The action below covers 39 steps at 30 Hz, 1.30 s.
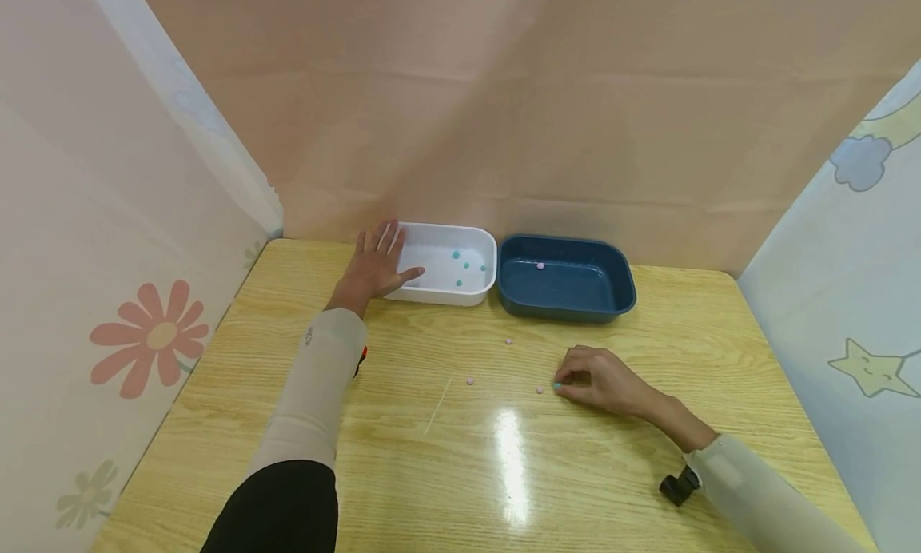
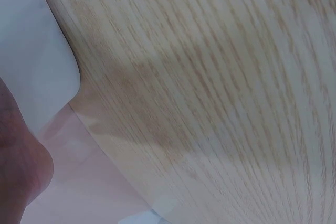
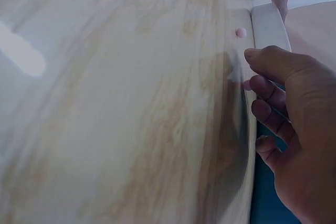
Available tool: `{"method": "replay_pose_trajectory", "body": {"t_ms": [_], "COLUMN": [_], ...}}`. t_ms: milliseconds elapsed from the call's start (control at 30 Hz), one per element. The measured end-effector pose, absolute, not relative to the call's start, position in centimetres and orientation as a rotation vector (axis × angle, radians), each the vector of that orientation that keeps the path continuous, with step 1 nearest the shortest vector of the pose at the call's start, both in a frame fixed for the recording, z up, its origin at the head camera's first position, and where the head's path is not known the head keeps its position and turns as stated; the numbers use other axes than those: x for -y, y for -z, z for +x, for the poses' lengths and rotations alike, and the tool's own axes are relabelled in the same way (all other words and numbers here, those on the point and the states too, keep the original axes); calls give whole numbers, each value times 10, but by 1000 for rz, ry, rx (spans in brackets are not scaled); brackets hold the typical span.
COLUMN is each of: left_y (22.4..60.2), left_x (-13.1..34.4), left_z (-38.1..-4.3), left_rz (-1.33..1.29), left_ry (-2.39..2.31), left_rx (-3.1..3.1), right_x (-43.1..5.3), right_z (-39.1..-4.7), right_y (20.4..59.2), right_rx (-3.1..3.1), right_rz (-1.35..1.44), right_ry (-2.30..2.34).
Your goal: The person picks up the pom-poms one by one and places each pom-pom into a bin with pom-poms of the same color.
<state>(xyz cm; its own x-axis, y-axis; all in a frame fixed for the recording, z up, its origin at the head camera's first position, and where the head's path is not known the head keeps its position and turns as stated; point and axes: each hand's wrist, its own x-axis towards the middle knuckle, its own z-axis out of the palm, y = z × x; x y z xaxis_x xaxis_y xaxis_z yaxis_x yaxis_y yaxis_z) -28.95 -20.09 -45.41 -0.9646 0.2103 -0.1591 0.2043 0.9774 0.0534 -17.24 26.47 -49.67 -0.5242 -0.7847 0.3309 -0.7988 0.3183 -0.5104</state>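
Observation:
My left hand (image 1: 376,267) rests with spread fingers over the left end of the white tray (image 1: 440,299). Inside that tray lie several small teal balls (image 1: 466,265). In the head view, my right hand (image 1: 600,381) pinches a small teal ball (image 1: 557,386) between thumb and finger, low over the table; the right wrist view hides this ball. Just left of those fingertips sits a pink ball (image 1: 540,390). Two more pink balls lie on the wood, one farther left (image 1: 471,381) and one nearer the trays (image 1: 508,341).
A dark blue tray (image 1: 568,309) stands right beside the white one, with one pink ball (image 1: 540,265) in it. Both trays are at the back of the wooden table (image 1: 403,473), close to a hanging tan sheet (image 1: 460,121). Patterned panels flank the table on both sides.

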Motion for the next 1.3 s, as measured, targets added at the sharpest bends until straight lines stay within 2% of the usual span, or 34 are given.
{"method": "replay_pose_trajectory", "body": {"t_ms": [800,1300], "left_y": [455,450], "left_x": [199,200], "left_z": [-286,-282], "left_rz": [317,324], "left_ry": [-73,-64], "left_rx": [-2961,-2982], "right_x": [-237,-215], "right_z": [-186,-199], "right_y": [470,438], "right_rx": [2469,2390], "right_rz": [1535,1534], "right_ry": [-1003,-1003]}}
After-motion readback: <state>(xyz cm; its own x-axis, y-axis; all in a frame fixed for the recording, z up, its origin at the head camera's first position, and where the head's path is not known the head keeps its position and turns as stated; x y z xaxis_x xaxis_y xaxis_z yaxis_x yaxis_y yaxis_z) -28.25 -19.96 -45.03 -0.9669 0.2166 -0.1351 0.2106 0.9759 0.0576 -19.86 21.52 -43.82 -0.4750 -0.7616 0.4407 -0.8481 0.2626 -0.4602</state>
